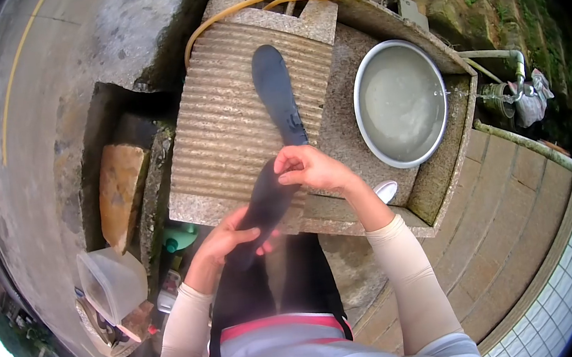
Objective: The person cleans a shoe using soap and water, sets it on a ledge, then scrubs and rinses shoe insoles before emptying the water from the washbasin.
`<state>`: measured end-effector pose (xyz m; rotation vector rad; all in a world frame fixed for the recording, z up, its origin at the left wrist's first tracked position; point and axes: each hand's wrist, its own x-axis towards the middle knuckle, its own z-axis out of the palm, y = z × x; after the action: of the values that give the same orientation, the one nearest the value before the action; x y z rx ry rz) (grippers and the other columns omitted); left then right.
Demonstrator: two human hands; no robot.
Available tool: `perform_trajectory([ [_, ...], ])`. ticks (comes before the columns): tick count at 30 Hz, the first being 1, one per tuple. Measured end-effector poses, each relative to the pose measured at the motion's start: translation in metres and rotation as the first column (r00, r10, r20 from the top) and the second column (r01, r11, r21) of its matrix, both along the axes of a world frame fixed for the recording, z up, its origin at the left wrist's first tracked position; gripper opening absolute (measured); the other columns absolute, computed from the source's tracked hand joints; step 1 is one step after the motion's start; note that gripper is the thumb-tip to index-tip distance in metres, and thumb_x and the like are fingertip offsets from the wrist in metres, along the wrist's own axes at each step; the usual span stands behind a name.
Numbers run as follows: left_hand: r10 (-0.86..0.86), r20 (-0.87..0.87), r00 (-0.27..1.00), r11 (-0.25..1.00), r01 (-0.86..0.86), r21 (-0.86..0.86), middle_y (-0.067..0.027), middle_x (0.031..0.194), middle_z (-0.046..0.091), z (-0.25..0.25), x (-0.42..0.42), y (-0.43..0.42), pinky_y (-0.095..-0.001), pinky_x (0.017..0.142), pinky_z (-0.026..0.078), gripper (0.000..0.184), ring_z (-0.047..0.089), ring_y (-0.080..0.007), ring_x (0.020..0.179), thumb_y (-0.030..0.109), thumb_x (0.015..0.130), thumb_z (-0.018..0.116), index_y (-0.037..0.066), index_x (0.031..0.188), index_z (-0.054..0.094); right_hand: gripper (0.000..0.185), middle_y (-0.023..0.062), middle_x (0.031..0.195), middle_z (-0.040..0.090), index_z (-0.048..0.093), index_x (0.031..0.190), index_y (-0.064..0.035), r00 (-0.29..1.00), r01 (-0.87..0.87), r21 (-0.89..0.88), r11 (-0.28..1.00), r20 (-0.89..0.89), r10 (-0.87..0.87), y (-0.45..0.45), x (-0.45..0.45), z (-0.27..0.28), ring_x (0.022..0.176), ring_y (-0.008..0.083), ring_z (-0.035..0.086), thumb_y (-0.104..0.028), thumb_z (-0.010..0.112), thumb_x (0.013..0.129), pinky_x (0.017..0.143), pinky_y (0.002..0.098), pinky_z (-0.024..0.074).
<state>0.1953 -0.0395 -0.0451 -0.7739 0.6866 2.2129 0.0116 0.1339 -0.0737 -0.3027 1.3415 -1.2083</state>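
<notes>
A dark insole (265, 209) is held between my two hands, over the near edge of the ridged stone washboard (221, 108). My left hand (229, 238) grips its lower part, thumb on top. At its upper end, my right hand (310, 171) pinches the edge between thumb and fingers. Another dark insole (276, 88), wet-looking, lies lengthwise on the ridges just beyond my hands. To the right, a round metal basin (401, 103) of cloudy water sits in the stone sink (344, 129).
A yellow hose (218, 18) crosses the washboard's far edge. Water runs from a tap (521, 81) at the right. A small white object (386, 191) lies by the sink's near wall. At lower left are a translucent plastic container (111, 283) and a brown stone (122, 193).
</notes>
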Motion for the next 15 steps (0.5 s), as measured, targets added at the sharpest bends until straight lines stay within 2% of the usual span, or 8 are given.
perform_trajectory([
  [1,-0.013,-0.003,1.000,1.000,0.013,-0.006,-0.0208,0.102,0.063,0.000,0.002,0.000,-0.0301,0.063,0.054,0.038,0.066,-0.0236,0.074,0.000,0.085,0.053,-0.001,0.122,0.045,0.018,0.0024,0.082,0.062,0.057,0.095,-0.0018,1.000,-0.024,-0.019,1.000,0.004,0.024,0.000,-0.002,0.002,0.076,0.0092,0.058,-0.005,0.066,0.079,0.069,0.0249,0.0467],
  [4,-0.055,-0.007,0.998,0.998,0.055,0.010,-0.0201,0.102,0.062,-0.001,0.009,0.001,-0.0306,0.065,0.054,0.038,0.065,-0.0234,0.075,0.002,0.086,0.055,-0.001,0.122,0.046,0.019,0.0044,0.083,0.062,0.062,0.091,-0.0016,0.932,-0.242,0.030,0.970,-0.271,0.241,0.003,-0.007,0.000,0.080,0.0132,0.059,-0.006,0.070,0.074,0.073,0.0281,0.0474],
  [7,-0.065,0.003,0.998,0.998,0.065,0.026,-0.0185,0.103,0.063,0.000,0.011,0.005,-0.0312,0.067,0.053,0.038,0.065,-0.0234,0.079,0.002,0.086,0.055,0.000,0.123,0.046,0.018,0.0063,0.083,0.061,0.064,0.083,-0.0017,0.850,-0.395,0.196,0.898,-0.293,0.438,0.002,-0.013,0.003,0.080,0.0174,0.059,-0.010,0.073,0.070,0.073,0.0302,0.0467],
  [10,-0.019,0.031,0.999,1.000,0.019,0.002,-0.0143,0.104,0.063,0.006,0.007,0.012,-0.0306,0.068,0.053,0.040,0.064,-0.0222,0.085,0.000,0.085,0.056,0.000,0.124,0.047,0.020,0.0076,0.077,0.059,0.063,0.077,-0.0012,0.808,-0.325,0.245,0.914,-0.431,0.402,0.001,-0.022,0.024,0.075,0.0182,0.057,-0.014,0.076,0.068,0.069,0.0303,0.0458],
  [13,0.000,0.025,1.000,0.996,0.002,-0.086,-0.0084,0.107,0.062,0.008,0.001,0.015,-0.0284,0.075,0.051,0.041,0.062,-0.0177,0.091,-0.002,0.084,0.058,0.001,0.124,0.050,0.024,0.0065,0.072,0.057,0.063,0.077,-0.0014,0.778,-0.309,0.124,0.943,-0.537,0.325,0.003,-0.041,0.021,0.069,0.0170,0.055,-0.017,0.077,0.067,0.064,0.0296,0.0445],
  [14,-0.018,-0.004,1.000,0.992,0.017,-0.128,-0.0066,0.108,0.062,0.006,-0.001,0.015,-0.0278,0.078,0.050,0.042,0.061,-0.0159,0.093,-0.002,0.083,0.060,0.001,0.123,0.051,0.025,0.0042,0.068,0.056,0.061,0.073,-0.0018,0.804,-0.361,0.188,0.913,-0.434,0.407,0.002,-0.051,0.020,0.065,0.0142,0.053,-0.018,0.079,0.067,0.061,0.0282,0.0432],
  [15,-0.038,-0.032,0.999,0.985,0.032,-0.171,-0.0047,0.108,0.062,0.004,-0.003,0.015,-0.0272,0.081,0.049,0.042,0.060,-0.0141,0.094,-0.003,0.082,0.061,0.001,0.123,0.052,0.023,0.0052,0.062,0.060,0.061,0.069,-0.0036,0.859,-0.354,0.200,0.913,-0.317,0.403,-0.003,-0.061,0.020,0.062,0.0145,0.057,-0.017,0.079,0.066,0.057,0.0305,0.0440],
])
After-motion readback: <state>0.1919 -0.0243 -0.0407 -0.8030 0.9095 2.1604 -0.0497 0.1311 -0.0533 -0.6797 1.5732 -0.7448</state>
